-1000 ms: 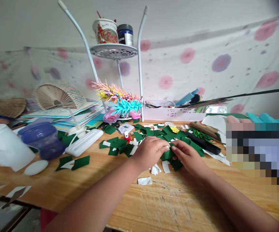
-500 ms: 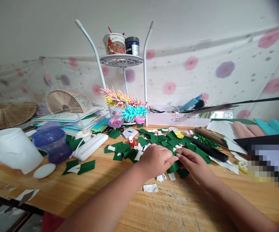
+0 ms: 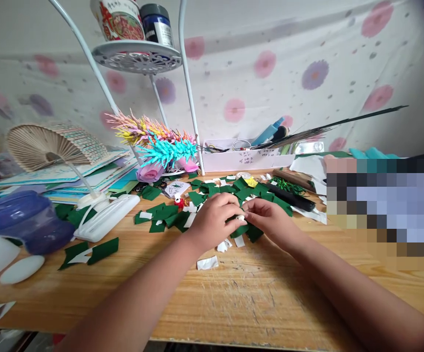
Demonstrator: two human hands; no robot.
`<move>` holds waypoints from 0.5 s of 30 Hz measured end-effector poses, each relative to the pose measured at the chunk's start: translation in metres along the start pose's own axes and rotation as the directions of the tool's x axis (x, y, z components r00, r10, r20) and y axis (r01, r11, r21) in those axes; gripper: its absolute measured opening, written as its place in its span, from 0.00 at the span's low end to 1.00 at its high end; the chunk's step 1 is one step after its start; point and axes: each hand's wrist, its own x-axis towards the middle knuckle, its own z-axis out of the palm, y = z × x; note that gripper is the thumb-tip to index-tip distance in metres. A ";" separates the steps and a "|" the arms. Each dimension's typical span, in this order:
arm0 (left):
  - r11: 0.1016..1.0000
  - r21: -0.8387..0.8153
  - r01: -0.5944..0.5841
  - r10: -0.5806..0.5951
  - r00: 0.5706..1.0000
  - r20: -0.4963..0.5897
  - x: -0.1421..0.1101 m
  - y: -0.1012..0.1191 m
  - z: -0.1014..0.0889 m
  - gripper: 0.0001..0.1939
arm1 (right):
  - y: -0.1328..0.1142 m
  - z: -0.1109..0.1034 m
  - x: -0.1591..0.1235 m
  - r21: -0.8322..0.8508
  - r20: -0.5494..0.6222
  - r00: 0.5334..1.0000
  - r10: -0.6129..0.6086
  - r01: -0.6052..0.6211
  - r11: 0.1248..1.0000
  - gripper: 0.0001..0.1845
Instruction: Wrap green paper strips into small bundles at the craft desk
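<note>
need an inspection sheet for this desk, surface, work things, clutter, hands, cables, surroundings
Surface: wooden table, scuffed toward the near edge
Work things: green scraps, loosely heaped, white scraps among them
Clutter: folding fan, blue container, both at left
Hands: left hand pinches a small white piece; right hand beside it, hold unclear
Cables: nothing seen for certain
Surroundings: flowered sheet behind; metal rack bearing a printed tub and jar

The person's bare left forearm [image 3: 142, 288] and right forearm [image 3: 354, 291] reach forward and inward, converging ahead. The left grip [image 3: 214, 219] curls with knuckles up, thumb drawn in beneath the bent forefinger. The right grip [image 3: 268, 218] angles leftward, its thumb and fingertips bunched just beside the left fingertips.
</note>
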 end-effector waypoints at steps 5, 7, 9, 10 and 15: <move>0.999 0.022 0.024 -0.024 1.000 0.002 -0.001 0.000 0.000 0.05 | -0.004 0.001 -0.003 0.008 0.027 1.000 -0.015 0.014 1.000 0.06; 0.997 0.083 -0.007 0.005 0.999 0.033 0.000 0.001 -0.002 0.06 | -0.004 0.001 -0.003 -0.025 0.021 1.000 -0.020 0.021 0.999 0.06; 0.988 0.151 -0.033 0.023 0.997 0.072 0.001 0.002 -0.004 0.08 | -0.003 0.001 -0.003 -0.065 0.016 0.999 -0.034 0.035 0.997 0.06; 0.983 0.180 -0.036 0.021 0.996 0.084 0.001 0.003 -0.005 0.09 | -0.003 0.001 -0.003 -0.084 0.017 0.999 -0.045 0.046 0.995 0.06; 0.966 0.257 -0.012 -0.014 0.995 0.097 0.001 0.004 -0.008 0.12 | -0.002 0.002 -0.003 -0.158 0.048 0.994 -0.098 0.105 0.982 0.06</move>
